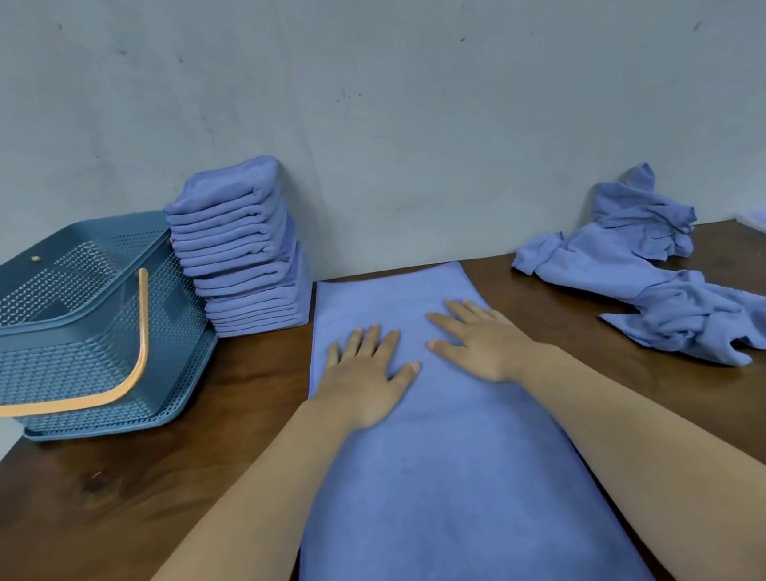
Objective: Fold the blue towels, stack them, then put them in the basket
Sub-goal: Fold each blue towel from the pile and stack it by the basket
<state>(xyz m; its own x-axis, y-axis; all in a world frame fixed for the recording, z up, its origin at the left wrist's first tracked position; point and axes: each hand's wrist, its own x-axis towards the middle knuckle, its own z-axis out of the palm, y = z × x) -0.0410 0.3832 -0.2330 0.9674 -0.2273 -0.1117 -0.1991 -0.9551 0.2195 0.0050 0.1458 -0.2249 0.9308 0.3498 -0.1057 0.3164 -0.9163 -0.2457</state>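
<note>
Directly ahead, a long blue microfibre towel [451, 460] lay flat on the dark brown wooden bench [113, 508], folded into a narrow strip that ran from the near edge toward the pale grey wall [400, 80]. Both hands pressed down on its far half with fingers straight and spread, gripping nothing: the left hand [367, 375] sat near the strip's left edge, and the right hand [480, 339] lay slightly farther forward toward its right side, the two thumbs pointing inward with a small gap of cloth between them. At the back left, a tall stack of folded blue towels [239, 252] stood on the bench against the wall, leaning a little, its base just beside the far left corner of the flat towel. Left of that stack and touching it stood a blue perforated plastic basket [65, 336] with an orange handle [116, 383] hanging down over its front side; no towels showed in what could be seen of it. Well apart on the right side of the bench, a loose heap of crumpled blue towels [657, 275] lay unfolded
</note>
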